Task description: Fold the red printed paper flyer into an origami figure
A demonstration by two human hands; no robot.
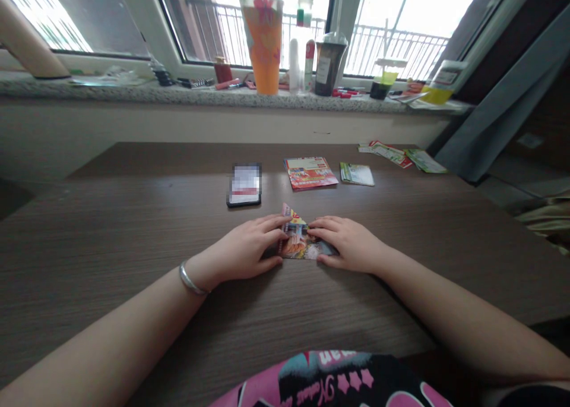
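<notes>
A small folded piece of printed paper lies on the brown table in front of me, with a triangular flap standing out at its upper left. My left hand holds its left edge, fingertips on top and thumb at the lower corner. On the opposite side, my right hand grips the right part between fingers and thumb. Fingers cover both side edges, so the whole outline of the paper is partly hidden. A silver bangle circles my left wrist.
Beyond my hands lie a phone, a stack of red leaflets and a smaller stack of cards. More leaflets are spread at the far right. Cups and bottles, including a tall orange cup, line the windowsill.
</notes>
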